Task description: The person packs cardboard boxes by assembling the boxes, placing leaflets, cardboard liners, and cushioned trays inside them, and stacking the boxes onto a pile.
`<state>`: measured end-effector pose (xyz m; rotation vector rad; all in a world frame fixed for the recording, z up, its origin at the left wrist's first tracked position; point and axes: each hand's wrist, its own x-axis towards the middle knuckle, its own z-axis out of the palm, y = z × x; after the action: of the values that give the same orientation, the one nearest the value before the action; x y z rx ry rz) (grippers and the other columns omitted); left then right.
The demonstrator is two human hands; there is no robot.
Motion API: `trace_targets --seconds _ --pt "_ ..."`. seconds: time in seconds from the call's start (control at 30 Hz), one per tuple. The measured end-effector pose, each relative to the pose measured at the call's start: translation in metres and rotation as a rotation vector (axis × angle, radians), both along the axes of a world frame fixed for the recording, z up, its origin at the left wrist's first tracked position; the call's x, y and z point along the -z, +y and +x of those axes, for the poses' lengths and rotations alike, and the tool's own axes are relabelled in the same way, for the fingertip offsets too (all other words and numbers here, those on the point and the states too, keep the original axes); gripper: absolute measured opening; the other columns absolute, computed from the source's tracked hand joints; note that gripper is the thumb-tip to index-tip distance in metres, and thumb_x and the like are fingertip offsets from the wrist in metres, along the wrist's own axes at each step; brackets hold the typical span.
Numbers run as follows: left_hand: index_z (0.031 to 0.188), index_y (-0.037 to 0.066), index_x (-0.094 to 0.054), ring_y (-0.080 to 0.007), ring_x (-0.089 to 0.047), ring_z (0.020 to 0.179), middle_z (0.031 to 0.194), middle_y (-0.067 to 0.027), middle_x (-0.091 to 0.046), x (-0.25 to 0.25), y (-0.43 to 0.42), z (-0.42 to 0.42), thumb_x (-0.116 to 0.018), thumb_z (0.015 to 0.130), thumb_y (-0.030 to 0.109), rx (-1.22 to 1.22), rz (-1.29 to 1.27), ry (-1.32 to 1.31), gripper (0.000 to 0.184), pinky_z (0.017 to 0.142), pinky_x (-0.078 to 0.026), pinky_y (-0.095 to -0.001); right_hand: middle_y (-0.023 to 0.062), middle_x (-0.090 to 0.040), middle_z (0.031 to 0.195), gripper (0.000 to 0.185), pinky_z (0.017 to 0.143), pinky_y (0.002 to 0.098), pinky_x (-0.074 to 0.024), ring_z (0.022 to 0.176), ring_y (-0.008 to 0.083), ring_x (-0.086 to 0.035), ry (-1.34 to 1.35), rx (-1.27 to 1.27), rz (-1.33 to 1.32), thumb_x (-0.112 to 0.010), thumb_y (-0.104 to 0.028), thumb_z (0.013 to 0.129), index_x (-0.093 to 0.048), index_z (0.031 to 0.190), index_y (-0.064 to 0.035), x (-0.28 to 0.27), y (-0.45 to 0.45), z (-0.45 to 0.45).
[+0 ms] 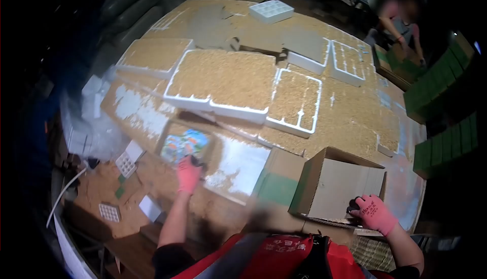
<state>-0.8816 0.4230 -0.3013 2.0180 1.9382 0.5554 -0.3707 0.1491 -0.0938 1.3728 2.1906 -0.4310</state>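
My left hand [188, 173], in a pink glove with dark fingertips, reaches to the near edge of a shallow box [212, 153]. Inside lie brightly printed blue, green and orange packets [185, 143], blurred; the fingers touch or hover over them, and their grip is unclear. At the lower right stands an open cardboard box [304, 185] with a flat grey-brown cardboard sheet [345, 185] in it. My right hand [374, 214], also gloved, is curled at the sheet's near right corner, fingertips closed on its edge.
White trays [238, 110] filled with tan granules stand across the granule-strewn table [350, 121]. An empty-looking white compartment tray [271, 11] sits at the far edge. Green-brown cartons [439, 83] are stacked at right, near another person [401, 25]. Small white grids [109, 211] lie at lower left.
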Motion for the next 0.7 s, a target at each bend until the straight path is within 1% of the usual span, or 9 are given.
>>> trace_targets --seconds 0.13,0.17,0.27,0.3,0.4,0.5,0.57,0.63,0.7 --pt "0.104 0.001 -0.066 -0.0344 -0.063 0.094 0.097 -0.0188 -0.067 0.021 -0.039 0.064 -0.075 0.073 0.023 0.023 -0.281 -0.309 0.039 0.082 -0.050 -0.0411 0.0072 -0.055 0.102 0.029 0.082 0.0370 -0.0438 0.101 0.0242 -0.053 0.045 -0.069 0.026 -0.064 -0.025 0.080 -0.067 0.108 -0.0197 0.019 -0.014 -0.002" --pt "0.098 -0.002 -0.069 -0.0269 -0.068 0.080 0.089 -0.0171 -0.071 -0.028 -0.047 0.084 -0.072 0.079 0.022 -0.122 -0.419 -0.551 0.031 0.072 -0.052 -0.0365 0.0076 -0.055 0.103 0.030 0.083 0.0374 -0.0440 0.102 0.0245 -0.053 0.061 -0.079 0.065 -0.065 -0.027 0.080 -0.066 0.109 -0.0186 0.016 -0.019 0.002" --pt "0.104 -0.002 -0.068 -0.0198 -0.067 0.080 0.090 -0.0149 -0.071 0.056 -0.019 0.050 -0.063 0.088 0.024 -0.108 -0.187 -0.454 0.031 0.071 -0.051 -0.0321 0.0151 -0.052 0.126 0.053 0.100 0.0409 -0.0408 0.119 0.0340 -0.048 0.550 0.272 0.030 -0.070 -0.039 0.078 -0.060 0.123 -0.0119 -0.023 -0.022 0.025" --pt "0.115 -0.010 -0.057 -0.0368 -0.063 0.104 0.107 -0.0261 -0.066 -0.017 -0.039 0.073 -0.052 0.092 0.026 -0.148 -0.299 -0.403 0.043 0.086 -0.050 -0.0399 0.0167 -0.051 0.131 0.059 0.104 0.0413 -0.0393 0.124 0.0361 -0.046 0.664 0.360 0.032 -0.071 -0.041 0.078 -0.058 0.127 -0.0107 -0.031 -0.023 0.033" --pt "0.115 -0.008 -0.058 -0.0429 -0.061 0.105 0.109 -0.0292 -0.064 0.052 0.003 0.043 -0.046 0.092 0.033 -0.042 -0.385 -0.455 0.048 0.089 -0.048 -0.0421 0.0219 -0.039 0.144 0.071 0.107 0.0423 -0.0382 0.133 0.0425 -0.037 0.411 0.326 0.105 -0.070 -0.041 0.080 -0.044 0.140 -0.0109 0.006 -0.022 0.026" --pt "0.116 0.004 -0.063 -0.0385 -0.057 0.111 0.118 -0.0201 -0.062 -0.002 -0.011 0.064 -0.050 0.091 0.027 -0.028 0.009 0.041 0.037 0.095 -0.044 -0.0448 0.0199 -0.040 0.143 0.069 0.098 0.0493 -0.0447 0.129 0.0433 -0.042 0.049 0.156 0.196 -0.068 -0.039 0.081 -0.044 0.140 -0.0132 0.067 -0.038 0.007" --pt "0.117 0.010 -0.064 -0.0345 -0.055 0.111 0.121 -0.0148 -0.060 -0.050 -0.025 0.080 -0.055 0.088 0.024 -0.052 0.155 0.348 0.034 0.095 -0.043 -0.0457 0.0181 -0.043 0.140 0.064 0.097 0.0485 -0.0444 0.126 0.0406 -0.045 0.121 0.208 0.200 -0.068 -0.038 0.081 -0.047 0.136 -0.0132 0.069 -0.039 0.007" --pt "0.118 0.008 -0.063 -0.0341 -0.054 0.110 0.122 -0.0141 -0.059 -0.052 -0.021 0.079 -0.059 0.085 0.018 0.019 0.322 0.372 0.035 0.093 -0.042 -0.0467 0.0165 -0.046 0.137 0.058 0.097 0.0472 -0.0436 0.123 0.0379 -0.047 0.209 0.245 0.240 -0.068 -0.037 0.081 -0.051 0.130 -0.0130 0.059 -0.042 0.010" --pt "0.124 0.009 -0.059 -0.0344 -0.051 0.116 0.125 -0.0151 -0.056 -0.115 -0.034 0.136 -0.057 0.087 0.018 0.085 0.270 -0.071 0.038 0.100 -0.039 -0.0450 0.0151 -0.049 0.133 0.051 0.098 0.0454 -0.0425 0.121 0.0353 -0.049 0.305 0.285 0.324 -0.068 -0.036 0.081 -0.055 0.125 -0.0128 0.042 -0.046 0.017"
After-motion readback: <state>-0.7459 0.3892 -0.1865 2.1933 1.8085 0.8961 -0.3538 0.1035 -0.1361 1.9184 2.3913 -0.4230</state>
